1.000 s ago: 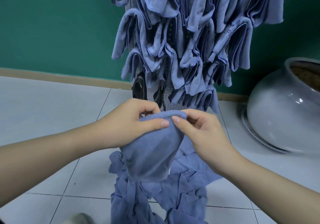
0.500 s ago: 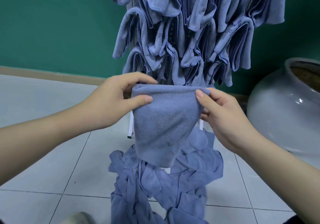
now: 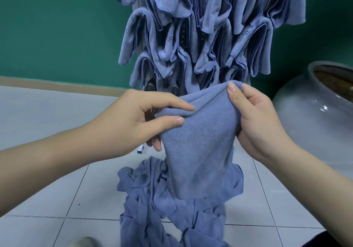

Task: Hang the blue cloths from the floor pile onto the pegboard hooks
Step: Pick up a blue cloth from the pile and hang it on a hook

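I hold one blue cloth (image 3: pixel 198 147) up in front of me, its body hanging down. My left hand (image 3: pixel 137 120) pinches its left top edge between thumb and fingers. My right hand (image 3: pixel 257 120) grips the right top corner, held a little higher. Below it lies the floor pile (image 3: pixel 164 204) of several crumpled blue cloths. Behind, the pegboard (image 3: pixel 183 34) is almost covered by several hung blue cloths (image 3: pixel 210 36); only small perforated strips show between them.
A large grey ceramic pot (image 3: pixel 313 113) stands on the floor at the right, close to my right hand. A green wall (image 3: pixel 57 27) with a tan skirting runs behind. The pegboard stand's white foot (image 3: pixel 140 149) shows under my left hand. White floor tiles (image 3: pixel 47 113) lie to the left.
My right hand has lifted its corner higher than the left one, so the top edge now slants. The cloth has bunched and narrowed between my hands.
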A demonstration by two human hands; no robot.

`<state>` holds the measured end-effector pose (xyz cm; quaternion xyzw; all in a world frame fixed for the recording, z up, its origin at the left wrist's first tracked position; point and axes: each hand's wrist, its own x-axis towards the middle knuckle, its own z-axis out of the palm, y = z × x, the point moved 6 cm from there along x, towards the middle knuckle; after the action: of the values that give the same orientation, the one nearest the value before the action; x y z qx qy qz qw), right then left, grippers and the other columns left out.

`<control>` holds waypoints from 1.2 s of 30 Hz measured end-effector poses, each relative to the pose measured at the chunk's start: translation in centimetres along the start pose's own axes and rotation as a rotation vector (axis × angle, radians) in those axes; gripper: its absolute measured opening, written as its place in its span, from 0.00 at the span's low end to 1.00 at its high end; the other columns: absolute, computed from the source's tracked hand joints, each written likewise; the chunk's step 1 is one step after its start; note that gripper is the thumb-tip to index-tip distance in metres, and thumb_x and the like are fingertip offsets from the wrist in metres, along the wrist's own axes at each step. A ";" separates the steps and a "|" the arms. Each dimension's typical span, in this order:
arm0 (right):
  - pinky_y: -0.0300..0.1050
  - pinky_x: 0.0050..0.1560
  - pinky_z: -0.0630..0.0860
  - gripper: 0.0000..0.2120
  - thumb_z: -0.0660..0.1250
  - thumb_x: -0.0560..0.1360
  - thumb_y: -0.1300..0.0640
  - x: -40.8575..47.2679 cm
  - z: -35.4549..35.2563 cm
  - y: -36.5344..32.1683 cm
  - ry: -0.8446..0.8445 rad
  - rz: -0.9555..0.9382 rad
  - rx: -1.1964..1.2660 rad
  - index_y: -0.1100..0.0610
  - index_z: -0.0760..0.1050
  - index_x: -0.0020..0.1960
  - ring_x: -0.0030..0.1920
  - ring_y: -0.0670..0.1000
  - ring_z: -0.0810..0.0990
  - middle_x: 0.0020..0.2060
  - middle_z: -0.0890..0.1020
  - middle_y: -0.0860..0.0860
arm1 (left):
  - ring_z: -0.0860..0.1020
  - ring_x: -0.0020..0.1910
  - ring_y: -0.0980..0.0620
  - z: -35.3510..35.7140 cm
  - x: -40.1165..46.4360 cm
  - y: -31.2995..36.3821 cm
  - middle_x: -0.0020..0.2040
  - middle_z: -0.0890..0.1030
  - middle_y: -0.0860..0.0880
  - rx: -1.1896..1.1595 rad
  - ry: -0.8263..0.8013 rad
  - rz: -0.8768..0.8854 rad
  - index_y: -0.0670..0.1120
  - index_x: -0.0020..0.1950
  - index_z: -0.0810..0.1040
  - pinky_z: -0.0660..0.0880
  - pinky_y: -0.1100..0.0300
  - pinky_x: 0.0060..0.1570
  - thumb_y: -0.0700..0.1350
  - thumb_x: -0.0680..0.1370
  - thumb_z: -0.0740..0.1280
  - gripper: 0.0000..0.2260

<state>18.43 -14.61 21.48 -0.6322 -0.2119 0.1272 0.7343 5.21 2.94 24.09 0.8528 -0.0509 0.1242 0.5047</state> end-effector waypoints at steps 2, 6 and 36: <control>0.57 0.57 0.72 0.21 0.65 0.84 0.53 0.1 -0.5 0.0 0.009 -0.003 -0.008 0.74 0.73 0.58 0.52 0.57 0.76 0.51 0.79 0.64 | 0.83 0.27 0.46 0.0 0.1 -0.5 0.39 0.85 0.46 -0.004 0.049 -0.038 0.51 0.49 0.84 0.78 0.42 0.28 0.49 0.75 0.71 0.05; 0.56 0.56 0.73 0.18 0.64 0.84 0.55 0.3 -1.0 -0.4 0.010 -0.011 -0.014 0.73 0.75 0.58 0.52 0.57 0.78 0.51 0.80 0.63 | 0.84 0.29 0.46 -0.2 0.2 -1.1 0.33 0.84 0.45 0.005 0.075 -0.104 0.43 0.43 0.78 0.81 0.43 0.34 0.51 0.73 0.71 0.11; 0.61 0.61 0.80 0.18 0.68 0.80 0.51 -1.6 1.7 3.7 -0.141 0.298 -0.094 0.67 0.82 0.58 0.59 0.62 0.84 0.54 0.87 0.61 | 0.85 0.55 0.50 2.0 0.3 -5.8 0.53 0.88 0.50 -0.332 0.151 -0.529 0.45 0.57 0.85 0.78 0.45 0.64 0.41 0.74 0.76 0.12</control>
<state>16.50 -13.29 17.82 -0.6799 -0.1726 0.2685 0.6602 7.03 4.01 18.28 0.7309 0.1907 0.0414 0.6540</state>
